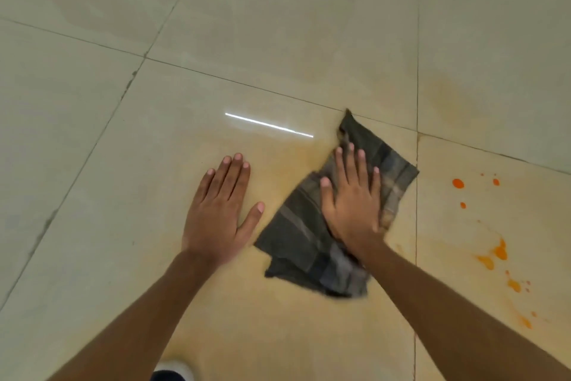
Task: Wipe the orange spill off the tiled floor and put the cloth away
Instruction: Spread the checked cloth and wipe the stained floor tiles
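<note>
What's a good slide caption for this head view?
Right hand presses cloth flat; orange drops remain.

There is a single view, from a wide-angle camera worn on the person's head, looking forward and steeply down at the tiled floor [278, 40]. It sits close above the floor: both forearms enter from the near edge and reach to mid-frame, where the hands lie. Grout lines bend and fan outward toward the edges from the wide lens. With only one view, no part of the scene is shared with another.
</note>
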